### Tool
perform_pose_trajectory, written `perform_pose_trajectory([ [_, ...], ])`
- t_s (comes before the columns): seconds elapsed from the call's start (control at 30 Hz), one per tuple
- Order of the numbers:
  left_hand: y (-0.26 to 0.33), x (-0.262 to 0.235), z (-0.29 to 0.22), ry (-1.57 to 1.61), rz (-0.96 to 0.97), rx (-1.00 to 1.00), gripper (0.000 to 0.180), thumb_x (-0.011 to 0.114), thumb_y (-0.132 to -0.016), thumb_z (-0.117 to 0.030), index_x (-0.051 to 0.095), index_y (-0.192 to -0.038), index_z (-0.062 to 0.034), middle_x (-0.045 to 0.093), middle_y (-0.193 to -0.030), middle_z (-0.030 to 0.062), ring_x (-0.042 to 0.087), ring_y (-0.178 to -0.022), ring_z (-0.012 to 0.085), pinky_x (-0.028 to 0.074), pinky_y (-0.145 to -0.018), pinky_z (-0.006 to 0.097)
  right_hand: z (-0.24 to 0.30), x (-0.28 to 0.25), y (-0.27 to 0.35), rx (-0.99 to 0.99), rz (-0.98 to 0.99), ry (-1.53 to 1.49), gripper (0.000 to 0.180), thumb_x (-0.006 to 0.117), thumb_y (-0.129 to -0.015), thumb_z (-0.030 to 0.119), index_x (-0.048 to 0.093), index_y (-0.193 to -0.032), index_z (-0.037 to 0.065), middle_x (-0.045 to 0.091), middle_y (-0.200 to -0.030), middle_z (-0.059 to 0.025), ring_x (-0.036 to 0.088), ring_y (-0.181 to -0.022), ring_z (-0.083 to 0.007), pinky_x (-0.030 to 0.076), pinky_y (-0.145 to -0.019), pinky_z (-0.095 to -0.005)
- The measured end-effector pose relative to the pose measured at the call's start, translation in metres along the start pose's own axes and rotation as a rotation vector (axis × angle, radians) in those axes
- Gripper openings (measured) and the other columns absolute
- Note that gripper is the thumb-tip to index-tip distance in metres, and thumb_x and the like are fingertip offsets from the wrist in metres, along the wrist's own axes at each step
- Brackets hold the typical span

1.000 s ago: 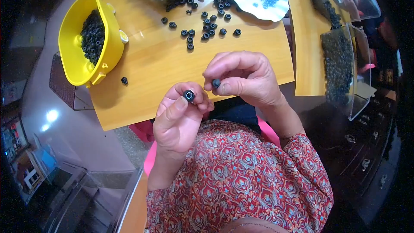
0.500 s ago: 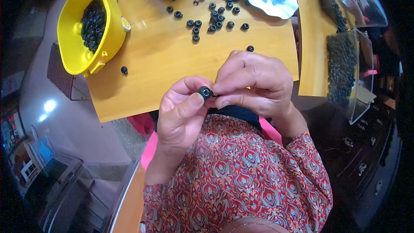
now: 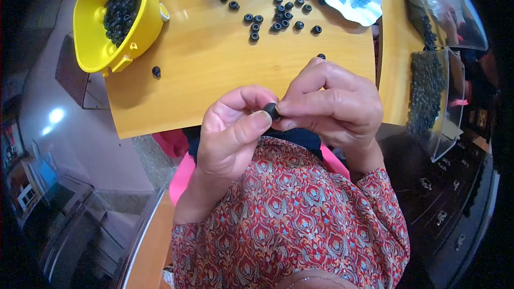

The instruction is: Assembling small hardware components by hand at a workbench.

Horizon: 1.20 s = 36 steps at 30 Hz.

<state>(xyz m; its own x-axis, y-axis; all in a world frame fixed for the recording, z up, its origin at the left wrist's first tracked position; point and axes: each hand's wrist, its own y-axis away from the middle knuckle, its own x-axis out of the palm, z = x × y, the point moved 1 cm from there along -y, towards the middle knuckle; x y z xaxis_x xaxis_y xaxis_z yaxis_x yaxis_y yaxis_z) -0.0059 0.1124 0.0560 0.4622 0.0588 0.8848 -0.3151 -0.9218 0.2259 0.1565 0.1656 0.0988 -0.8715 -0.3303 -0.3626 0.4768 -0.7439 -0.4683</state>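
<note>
My left hand [image 3: 231, 131] pinches a small black round part [image 3: 272, 110] between thumb and fingers, in front of my body near the table's front edge. My right hand [image 3: 338, 101] meets it from the right, thumb and forefinger closed against the part's side. Whatever lies between those right fingertips is hidden. Similar black round parts [image 3: 277, 25], some with a hole showing, lie scattered on the table beyond my hands. One lone part [image 3: 321, 56] sits just past my right knuckles, another [image 3: 156, 71] at the left.
A yellow tub [image 3: 85, 53] at the far left of the wooden table [image 3: 176, 96] holds many black parts. At the far right of it stands a white wavy-edged plate [image 3: 369, 18] with small clear bluish pieces. Clear plastic boxes [image 3: 452, 101] with dark parts stand farther right.
The black part has turned in my fingers, so its hole no longer faces up. Both hands have shifted slightly right, and my right fingertips now press against the part. The view has tilted a little.
</note>
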Motion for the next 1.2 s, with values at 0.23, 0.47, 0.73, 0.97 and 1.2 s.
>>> perform_pose_trajectory([
  [0.23,0.001,0.001,-0.001,-0.093,-0.035,0.032,0.021,0.063,-0.083,0.000,0.058,-0.102,0.0045,0.062,-0.093,0.0080,0.060,-0.087,0.0148,0.048,-0.083,0.028,0.007,-0.004,-0.003,0.027,0.029,0.113,0.016,0.075,-0.065,0.007,0.069,-0.079,0.005,0.063,-0.075,-0.0061,0.063,-0.067,-0.0195,0.049,-0.055,-0.0296],
  [0.47,0.003,0.011,-0.008,-0.118,-0.004,-0.048,0.022,0.066,-0.080,0.001,0.059,-0.101,0.0059,0.062,-0.097,0.0109,0.061,-0.090,0.0162,0.048,-0.084,0.028,-0.008,-0.015,-0.015,0.093,0.204,-0.236,0.022,0.078,-0.064,0.010,0.071,-0.082,-0.002,0.063,-0.070,-0.0081,0.059,-0.062,-0.0188,0.043,-0.054,-0.0280],
  [0.73,-0.002,0.014,-0.015,-0.071,0.062,-0.113,0.024,0.066,-0.080,0.002,0.060,-0.102,0.0082,0.062,-0.102,0.0149,0.061,-0.094,0.0189,0.049,-0.086,0.030,-0.023,-0.015,-0.021,0.071,0.330,-0.415,0.036,0.079,-0.066,0.019,0.071,-0.092,-0.005,0.064,-0.070,-0.0092,0.058,-0.061,-0.0165,0.043,-0.053,-0.0276],
  [0.97,-0.003,0.008,-0.012,-0.135,0.009,-0.084,0.022,0.065,-0.081,0.001,0.060,-0.102,0.0073,0.063,-0.100,0.0140,0.063,-0.092,0.0185,0.050,-0.084,0.029,-0.026,-0.015,-0.023,0.105,0.330,-0.397,0.037,0.080,-0.065,0.019,0.071,-0.092,-0.004,0.063,-0.070,-0.0092,0.058,-0.061,-0.0168,0.042,-0.053,-0.0274],
  [1.2,-0.004,0.006,-0.012,-0.067,-0.016,-0.153,0.020,0.065,-0.082,0.000,0.060,-0.101,0.0052,0.065,-0.092,0.0106,0.065,-0.084,0.0157,0.053,-0.078,0.027,-0.025,-0.018,-0.024,0.089,0.389,-0.358,0.037,0.079,-0.066,0.019,0.071,-0.094,-0.004,0.058,-0.069,-0.0063,0.054,-0.063,-0.0160,0.040,-0.054,-0.0272],
])
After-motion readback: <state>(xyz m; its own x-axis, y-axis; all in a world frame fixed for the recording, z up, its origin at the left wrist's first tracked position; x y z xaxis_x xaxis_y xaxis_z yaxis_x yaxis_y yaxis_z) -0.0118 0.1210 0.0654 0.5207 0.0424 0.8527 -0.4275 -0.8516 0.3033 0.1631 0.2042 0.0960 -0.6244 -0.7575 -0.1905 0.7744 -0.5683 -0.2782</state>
